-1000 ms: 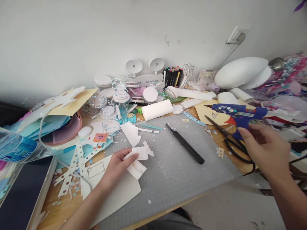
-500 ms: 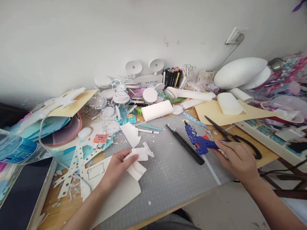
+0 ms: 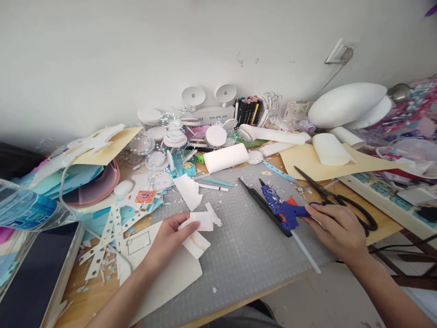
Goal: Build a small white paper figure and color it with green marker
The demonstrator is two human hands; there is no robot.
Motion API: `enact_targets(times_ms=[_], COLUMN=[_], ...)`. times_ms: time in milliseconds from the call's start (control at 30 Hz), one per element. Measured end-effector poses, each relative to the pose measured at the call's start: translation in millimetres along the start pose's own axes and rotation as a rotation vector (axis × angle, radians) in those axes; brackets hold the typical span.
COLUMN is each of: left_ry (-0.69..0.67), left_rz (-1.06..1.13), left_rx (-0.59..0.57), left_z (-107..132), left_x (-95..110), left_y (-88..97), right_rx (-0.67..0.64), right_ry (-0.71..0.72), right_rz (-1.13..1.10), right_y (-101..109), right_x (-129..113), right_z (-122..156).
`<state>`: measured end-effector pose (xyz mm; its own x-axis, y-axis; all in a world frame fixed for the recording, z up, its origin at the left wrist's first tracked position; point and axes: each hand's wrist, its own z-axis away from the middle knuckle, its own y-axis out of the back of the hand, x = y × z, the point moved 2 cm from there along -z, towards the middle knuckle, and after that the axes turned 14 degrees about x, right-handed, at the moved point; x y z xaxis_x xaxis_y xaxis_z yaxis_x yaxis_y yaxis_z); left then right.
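My left hand (image 3: 177, 234) pinches small folded pieces of white paper (image 3: 197, 245) between thumb and fingers, over the grey cutting mat (image 3: 235, 269). My right hand (image 3: 336, 228) is closed round the handle end of a blue glue gun (image 3: 288, 213), with a clear glue stick (image 3: 306, 251) sticking out of its back. The gun's nozzle points away from me, and its body overlaps a black pen-like tool (image 3: 259, 202) on the mat. Black-handled scissors (image 3: 336, 198) lie just beyond my right hand. Torn white paper (image 3: 188, 192) lies beyond my left hand.
A white cylinder (image 3: 226, 158) lies at the mat's far edge, before several white discs and markers (image 3: 249, 111). A power strip (image 3: 385, 191) stands at right. A bottle (image 3: 30, 207) and a dark-screened tablet (image 3: 41, 273) are at left. The table's front edge (image 3: 218, 312) runs below.
My right hand has brought the glue gun slightly toward me, and it now covers part of the black tool. My left hand keeps its hold on the paper. The view has shifted slightly.
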<state>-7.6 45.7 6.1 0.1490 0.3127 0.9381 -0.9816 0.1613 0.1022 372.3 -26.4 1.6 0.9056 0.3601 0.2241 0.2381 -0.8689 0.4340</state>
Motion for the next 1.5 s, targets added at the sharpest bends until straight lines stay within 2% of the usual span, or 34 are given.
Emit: enact_targets(times_ms=[100, 167, 267, 333, 400, 533, 633, 733, 800, 833, 900, 967, 1033, 1100, 1233, 1300, 1400, 1500], left_ry=[-0.051, -0.069, -0.085, -0.086, -0.080, -0.072, -0.061, -0.055, -0.049, -0.045, -0.039, -0.044, -0.055, -0.066, -0.083, -0.080, -0.074, -0.045], left_rz=[-0.043, -0.066, -0.087, -0.091, -0.090, -0.085, -0.076, -0.069, -0.072, -0.074, -0.069, -0.056, -0.048, -0.046, -0.036, -0.025, -0.015, 0.006], left_rx=[-0.045, -0.110, -0.188, -0.194, -0.190, -0.186, -0.181, -0.169, -0.156, -0.152, -0.153, -0.165, -0.182, -0.203, -0.225, -0.233, -0.238, -0.250], left_z=[1, 2, 3, 3, 3, 3, 2, 2, 2, 2, 3, 3, 4, 4, 3, 3, 3, 5], left_x=[2, 3, 5, 5, 5, 4, 3, 3, 3, 4, 4, 4, 3, 3, 3, 3, 5, 5], left_y=[0.6, -0.5, -2.4, -2.7, -2.6, -2.3, -2.7, -3.3, -3.7, -3.9, -4.3, -4.3, -3.7, -2.6, -0.4, 0.2, 0.7, 0.8], right_rx=[0.014, 0.005, -0.064, -0.124, -0.204, -0.389, -0.388, -0.348, -0.328, -0.331, -0.392, -0.405, -0.481, -0.542, -0.663, -0.708, -0.667, -0.615], right_ry=[0.041, 0.019, -0.223, -0.414, -0.535, -0.663, -0.661, -0.544, -0.484, -0.493, -0.545, -0.557, -0.557, -0.539, -0.465, -0.420, -0.424, -0.526], right_rz=[-0.061, -0.082, -0.033, 0.063, 0.145, 0.120, 0.090, 0.247, 0.381, 0.378, 0.168, -0.158, -0.428, -0.616, -0.760, -0.775, -0.803, -0.879], right_y=[3, 3, -3, -8, -14, -25, -24, -9, 8, 16, 26, 24, 6, -23, -89, -111, -126, -125], right_x=[-7, -9, -3, 8, 19, 33, 34, 23, 7, -4, -31, -58, -81, -96, -115, -122, -129, -129], right_z=[-1, -4, -6, -4, 0, 9, 10, 2, -8, -15, -30, -49, -70, -87, -102, -100, -94, -93])
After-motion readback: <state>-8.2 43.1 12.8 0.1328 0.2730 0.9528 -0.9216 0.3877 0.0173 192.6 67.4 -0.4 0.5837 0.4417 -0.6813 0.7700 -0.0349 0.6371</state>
